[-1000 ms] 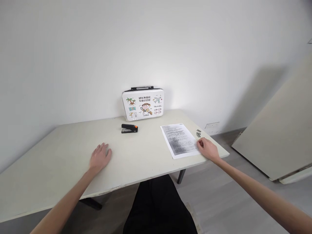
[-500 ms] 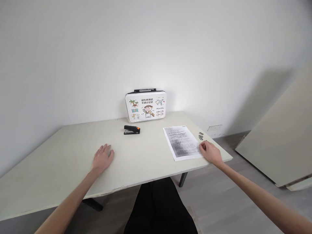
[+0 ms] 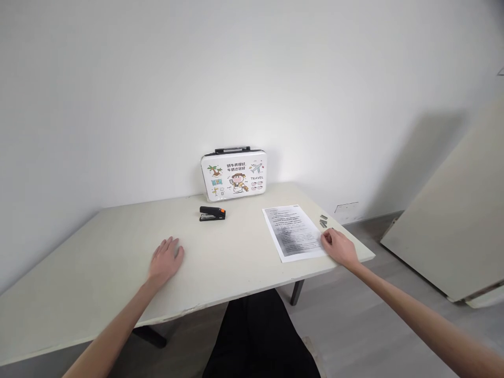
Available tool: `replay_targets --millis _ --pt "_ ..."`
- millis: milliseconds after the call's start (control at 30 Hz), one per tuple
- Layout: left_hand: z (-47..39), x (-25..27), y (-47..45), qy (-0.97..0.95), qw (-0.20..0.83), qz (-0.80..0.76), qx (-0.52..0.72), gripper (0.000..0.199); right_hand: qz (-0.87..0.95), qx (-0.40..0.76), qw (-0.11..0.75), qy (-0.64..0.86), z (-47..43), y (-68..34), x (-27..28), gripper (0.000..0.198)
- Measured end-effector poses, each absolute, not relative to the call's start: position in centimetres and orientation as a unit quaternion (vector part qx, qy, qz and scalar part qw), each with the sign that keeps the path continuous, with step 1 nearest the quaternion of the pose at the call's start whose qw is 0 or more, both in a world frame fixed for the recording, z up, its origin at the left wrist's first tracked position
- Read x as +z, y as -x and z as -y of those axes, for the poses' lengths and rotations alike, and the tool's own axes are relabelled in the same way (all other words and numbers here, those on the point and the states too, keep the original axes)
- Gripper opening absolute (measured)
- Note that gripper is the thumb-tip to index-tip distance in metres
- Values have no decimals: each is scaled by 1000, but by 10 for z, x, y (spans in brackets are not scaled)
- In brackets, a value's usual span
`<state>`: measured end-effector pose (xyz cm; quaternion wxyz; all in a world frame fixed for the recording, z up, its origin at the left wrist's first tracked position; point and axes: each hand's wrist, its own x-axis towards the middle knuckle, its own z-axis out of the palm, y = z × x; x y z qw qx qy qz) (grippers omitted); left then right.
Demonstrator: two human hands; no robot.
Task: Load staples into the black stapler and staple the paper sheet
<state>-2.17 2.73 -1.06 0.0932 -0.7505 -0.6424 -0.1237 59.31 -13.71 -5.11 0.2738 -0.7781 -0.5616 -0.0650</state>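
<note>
My left hand [image 3: 165,261] lies palm down on the table with its fingers stretched out, holding nothing. Ahead and to its right is a black stapler [image 3: 212,214] with an orange button. My right hand [image 3: 338,247] is closed at the right edge of a printed sheet of paper [image 3: 295,232], near the table's right corner. Whatever its curled fingers may hold is hidden. Just beyond that hand lie a few small grey strips that look like staples [image 3: 323,220].
A white case [image 3: 235,176] with cartoon prints and a black handle stands upright against the wall at the table's back. The table [image 3: 98,262] has its front edge close to my legs. A pale panel [image 3: 452,220] stands on the floor to the right.
The view has tilted slightly, so the table and things on it sit a little lower. Both hands keep their places and poses.
</note>
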Motion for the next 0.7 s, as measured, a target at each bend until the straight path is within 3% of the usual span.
replay_targets --millis 700 --pt "-23 -7 21 749 96 642 -129 59 565 -60 273 776 138 -589 -49 19"
